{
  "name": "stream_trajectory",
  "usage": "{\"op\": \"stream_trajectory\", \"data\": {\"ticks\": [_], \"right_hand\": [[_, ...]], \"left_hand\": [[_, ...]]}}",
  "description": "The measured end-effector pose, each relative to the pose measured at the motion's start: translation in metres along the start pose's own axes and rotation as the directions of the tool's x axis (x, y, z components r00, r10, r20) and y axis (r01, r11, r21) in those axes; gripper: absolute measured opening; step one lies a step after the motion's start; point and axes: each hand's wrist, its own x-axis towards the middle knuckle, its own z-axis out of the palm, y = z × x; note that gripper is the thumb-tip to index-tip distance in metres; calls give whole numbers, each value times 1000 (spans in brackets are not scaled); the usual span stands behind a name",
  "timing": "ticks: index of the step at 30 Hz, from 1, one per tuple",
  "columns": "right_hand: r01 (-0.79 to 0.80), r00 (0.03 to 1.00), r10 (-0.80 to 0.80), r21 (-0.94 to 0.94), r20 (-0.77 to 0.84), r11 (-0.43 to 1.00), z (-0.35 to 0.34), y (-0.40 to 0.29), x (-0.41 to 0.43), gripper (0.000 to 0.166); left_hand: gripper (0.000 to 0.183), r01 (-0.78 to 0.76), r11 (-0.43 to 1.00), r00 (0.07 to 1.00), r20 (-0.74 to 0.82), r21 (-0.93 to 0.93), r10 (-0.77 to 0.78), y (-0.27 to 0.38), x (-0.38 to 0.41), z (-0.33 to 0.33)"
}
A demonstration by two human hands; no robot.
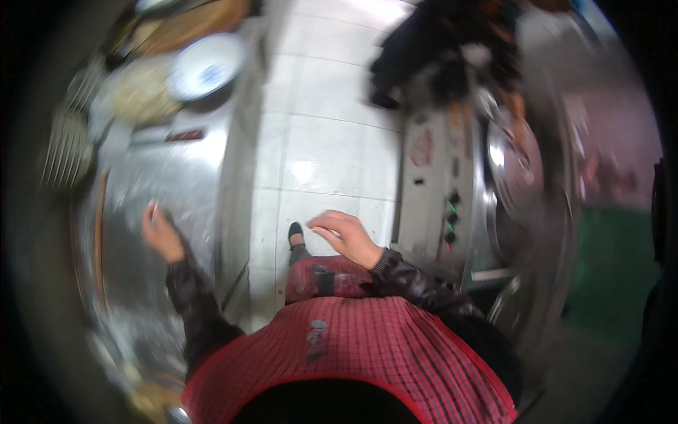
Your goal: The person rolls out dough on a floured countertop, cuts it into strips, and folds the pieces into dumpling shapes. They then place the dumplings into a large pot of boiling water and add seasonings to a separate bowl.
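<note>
My left hand (163, 236) is above the stainless steel worktop (196, 196) on the left, its fingers pointing away from me. A pale spot shows at its fingertips; blur hides whether it is a held thing. My right hand (349, 239) hangs in front of my red checked apron (365, 334), over the tiled floor. Its fingers curl loosely, with a gap to the thumb and nothing visible in it. Beyond my left hand lies a knife with a dark reddish handle (185, 135). A thin wooden rod (100, 228) lies along the worktop's far left side.
A white bowl with a blue motif (207, 66), a pale bagged mass (143, 95) and a round wooden board (196, 24) stand at upper left. Wire racks (66, 151) edge the worktop. On the right, a person in dark clothes (445, 47) is beside a cooking range (431, 175) with a round metal pan (516, 159).
</note>
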Motion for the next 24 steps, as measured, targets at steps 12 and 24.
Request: {"op": "stream_trajectory", "data": {"ticks": [12, 24], "right_hand": [[15, 834, -97, -153, -544, 988, -156, 13, -75, 32], [42, 238, 535, 559, -810, 828, -337, 119, -337, 16]], "left_hand": [[15, 590, 732, -36, 895, -341, 446, 335, -190, 133], [23, 334, 877, -636, 605, -344, 480, 497, -536, 254]]}}
